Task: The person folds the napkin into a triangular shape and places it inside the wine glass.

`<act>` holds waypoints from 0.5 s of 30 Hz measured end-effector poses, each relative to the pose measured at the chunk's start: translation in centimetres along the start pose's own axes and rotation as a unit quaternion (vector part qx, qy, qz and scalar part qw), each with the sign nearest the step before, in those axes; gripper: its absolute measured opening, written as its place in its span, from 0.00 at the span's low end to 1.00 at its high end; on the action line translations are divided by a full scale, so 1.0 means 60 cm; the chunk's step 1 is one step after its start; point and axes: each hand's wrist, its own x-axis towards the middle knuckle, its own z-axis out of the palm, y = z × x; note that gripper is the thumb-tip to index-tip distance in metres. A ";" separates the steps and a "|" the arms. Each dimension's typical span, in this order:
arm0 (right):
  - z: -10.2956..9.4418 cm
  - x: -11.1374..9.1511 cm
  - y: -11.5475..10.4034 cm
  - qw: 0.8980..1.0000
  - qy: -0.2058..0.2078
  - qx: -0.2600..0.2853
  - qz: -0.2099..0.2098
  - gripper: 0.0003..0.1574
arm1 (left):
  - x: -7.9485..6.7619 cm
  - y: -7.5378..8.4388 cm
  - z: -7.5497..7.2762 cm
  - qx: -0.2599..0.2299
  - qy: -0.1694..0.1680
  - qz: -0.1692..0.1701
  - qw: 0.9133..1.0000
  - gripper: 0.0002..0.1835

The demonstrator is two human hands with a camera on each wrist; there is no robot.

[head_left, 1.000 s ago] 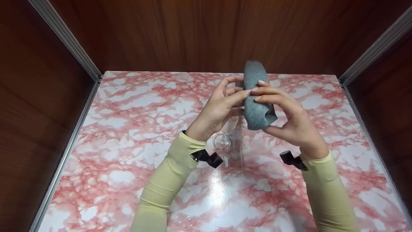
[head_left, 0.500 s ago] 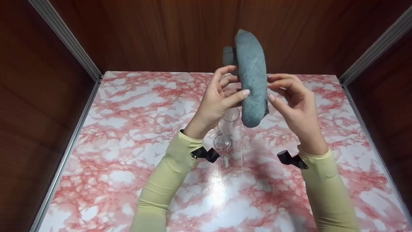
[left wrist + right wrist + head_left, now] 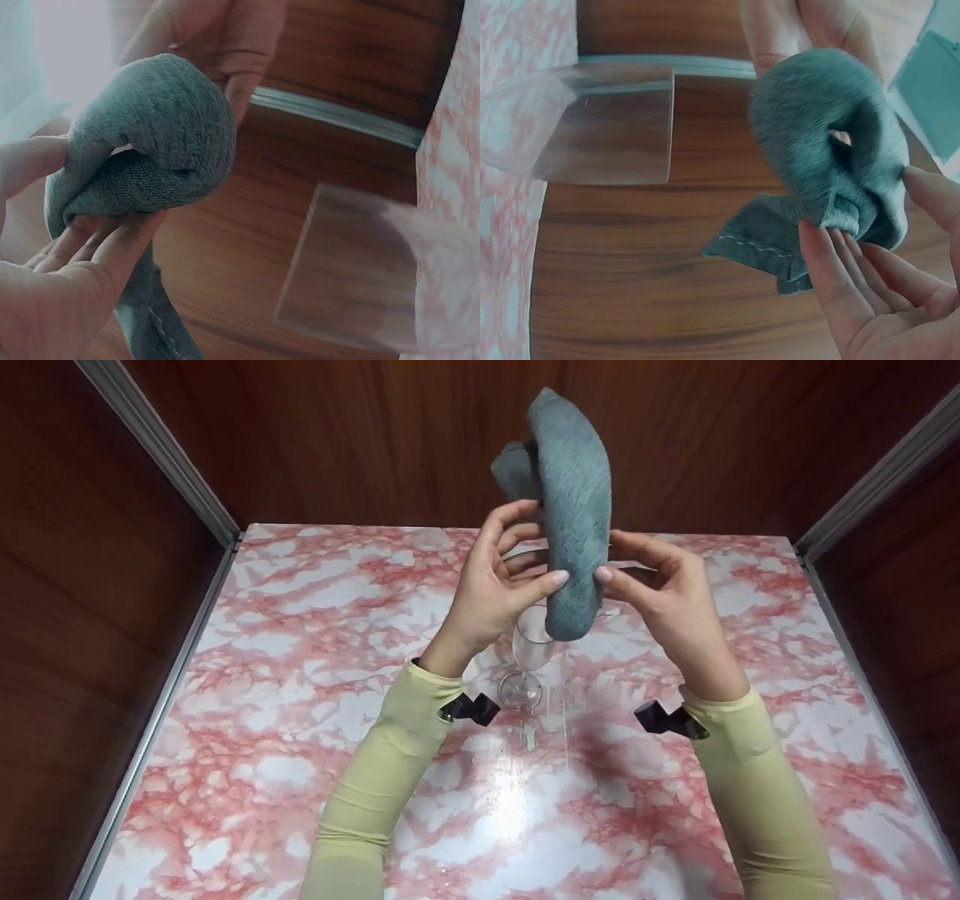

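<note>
A grey-green cloth point(image 3: 576, 487), rolled into a thick curved loop, is held up in the air above the far part of the table. My left hand point(image 3: 491, 581) pinches its lower left side, thumb in front and fingers behind. On the lower right side my right hand point(image 3: 671, 600) holds it between thumb and fingertips. A loose end with a pale stitched hem hangs off the cloth point(image 3: 840, 112) in the right wrist view. Below it a clear stemmed glass point(image 3: 534, 649) stands upright on the table, its rim partly behind the cloth in the head view.
The table point(image 3: 300, 720) has a red and white marbled top. Dark wood panels point(image 3: 375, 442) enclose it at the back and both sides, with metal strips point(image 3: 161, 450) at the corners. Light reflects off the tabletop near the glass.
Both hands have raised the cloth, and it has shifted a little left. The right hand has moved from the cloth's front to its right side. A loose end now shows at the left.
</note>
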 end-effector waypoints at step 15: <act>0.020 0.012 0.014 0.999 -0.015 -0.027 -0.023 0.24 | -0.011 0.004 -0.019 0.037 -0.003 0.014 0.999 0.37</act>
